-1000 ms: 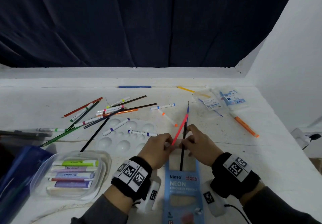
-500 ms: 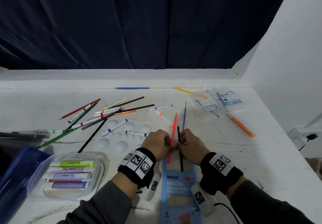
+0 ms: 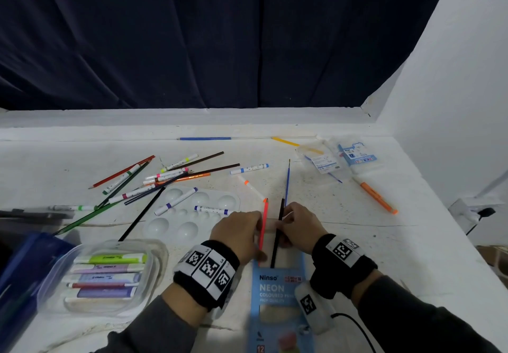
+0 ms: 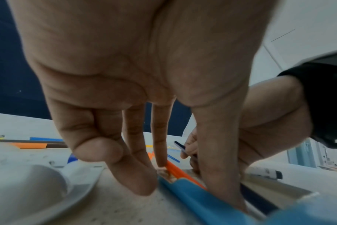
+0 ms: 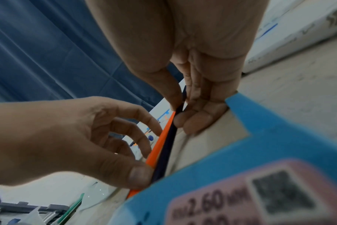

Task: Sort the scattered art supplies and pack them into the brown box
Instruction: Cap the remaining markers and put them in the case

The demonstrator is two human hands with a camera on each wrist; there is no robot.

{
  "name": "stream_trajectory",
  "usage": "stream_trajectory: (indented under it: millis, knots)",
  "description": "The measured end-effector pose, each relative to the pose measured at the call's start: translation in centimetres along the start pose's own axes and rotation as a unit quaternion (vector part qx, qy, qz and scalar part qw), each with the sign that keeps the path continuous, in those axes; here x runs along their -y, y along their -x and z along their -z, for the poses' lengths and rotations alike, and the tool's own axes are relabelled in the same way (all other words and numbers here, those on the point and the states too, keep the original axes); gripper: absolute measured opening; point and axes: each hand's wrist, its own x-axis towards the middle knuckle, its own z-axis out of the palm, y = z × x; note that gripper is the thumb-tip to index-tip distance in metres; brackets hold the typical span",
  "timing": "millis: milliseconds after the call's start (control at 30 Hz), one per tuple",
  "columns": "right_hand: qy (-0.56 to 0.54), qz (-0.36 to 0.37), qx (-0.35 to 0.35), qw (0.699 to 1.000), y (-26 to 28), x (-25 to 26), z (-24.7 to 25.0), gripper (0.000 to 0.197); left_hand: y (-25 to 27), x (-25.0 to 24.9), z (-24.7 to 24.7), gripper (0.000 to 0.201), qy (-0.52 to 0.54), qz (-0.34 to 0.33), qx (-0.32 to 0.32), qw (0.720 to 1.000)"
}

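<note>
A blue "Ninso NEON" pencil box (image 3: 277, 295) lies flat in front of me, its open end facing away. An orange-red pencil (image 3: 264, 223) and a black pencil (image 3: 279, 226) stick out of that opening side by side. My left hand (image 3: 247, 231) pinches the orange-red pencil (image 4: 175, 169) between thumb and fingertips, just above the box mouth (image 4: 192, 193). My right hand (image 3: 294, 223) pinches the black pencil (image 5: 167, 150) between thumb and fingers. In the right wrist view the orange-red pencil (image 5: 160, 141) lies against the black one, and the left thumb (image 5: 137, 175) presses on it.
A white paint palette (image 3: 192, 215) sits left of my hands. A clear tub of highlighters (image 3: 107, 275) is at near left. Loose pencils and markers (image 3: 165, 176) are scattered behind it. A thin blue brush (image 3: 287, 182), an orange pen (image 3: 376, 197) and plastic packets (image 3: 341, 157) lie right. A white wall (image 3: 453, 105) closes the right side.
Both pencils have slid toward me, deeper into the blue box. My hands came closer to the box mouth. The blue brush stayed on the table.
</note>
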Motion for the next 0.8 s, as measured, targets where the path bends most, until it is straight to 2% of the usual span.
stream_trajectory:
  millis: [100, 233, 433, 533, 633, 700, 800]
  knots:
    - [-0.012, 0.001, 0.0, 1.0, 0.1, 0.0, -0.2, 0.021, 1.0, 0.5, -0.6, 0.069, -0.021, -0.021, -0.007, 1.0]
    - [-0.023, 0.004, 0.003, 1.0, 0.5, 0.0, -0.3, 0.026, 2.4, 0.6, -1.2, 0.063, -0.071, -0.074, -0.008, 0.995]
    - [0.071, 0.088, 0.018, 0.993, 1.6, 0.4, -0.1, 0.043, 3.9, 1.0, -1.2, 0.059, -0.107, -0.109, -0.003, 0.988]
    - [0.183, 0.152, 0.035, 0.971, 2.8, 1.0, -0.1, 0.049, 4.4, 1.4, -1.1, 0.062, -0.108, -0.124, -0.003, 0.986]
    - [0.304, 0.19, 0.054, 0.932, 3.9, 1.7, -0.5, 0.035, 4.5, 1.5, -1.0, 0.067, -0.113, -0.121, -0.003, 0.986]
    - [0.35, 0.205, 0.06, 0.912, 4.5, 1.9, -0.8, 0.027, 4.4, 1.5, -1.0, 0.067, -0.118, -0.113, -0.005, 0.987]
    - [0.374, 0.237, 0.066, 0.894, 5.1, 1.8, -1.0, 0.027, 4.4, 1.5, -1.0, 0.066, -0.122, -0.11, -0.007, 0.986]
